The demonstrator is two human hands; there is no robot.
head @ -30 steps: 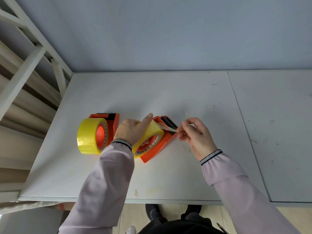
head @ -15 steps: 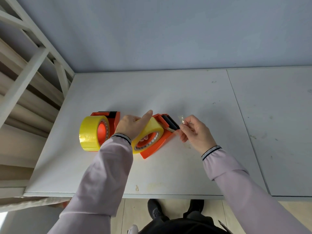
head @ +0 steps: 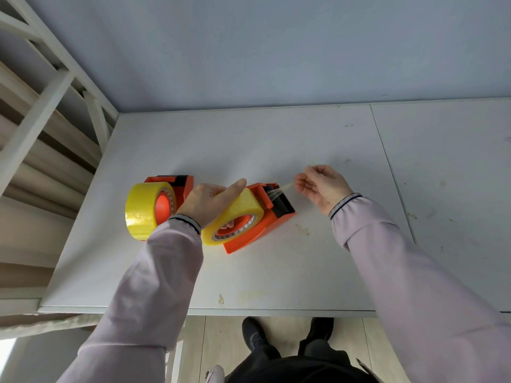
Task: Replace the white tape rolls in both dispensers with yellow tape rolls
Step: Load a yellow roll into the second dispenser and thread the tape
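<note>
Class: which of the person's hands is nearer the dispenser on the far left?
Left. The left hand rests on the roll just beside the far-left dispenser; the right hand pinches tape beyond the other dispenser.

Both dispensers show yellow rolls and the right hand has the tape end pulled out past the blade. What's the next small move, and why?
Probably lower the tape end onto the serrated blade of the right dispenser and tear it. The right hand pinches the strip beyond the cutter, while the left hand steadies the yellow roll.

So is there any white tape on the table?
No, both rolls are yellow: one sits in the left dispenser, and the other sits in the right dispenser.
</note>
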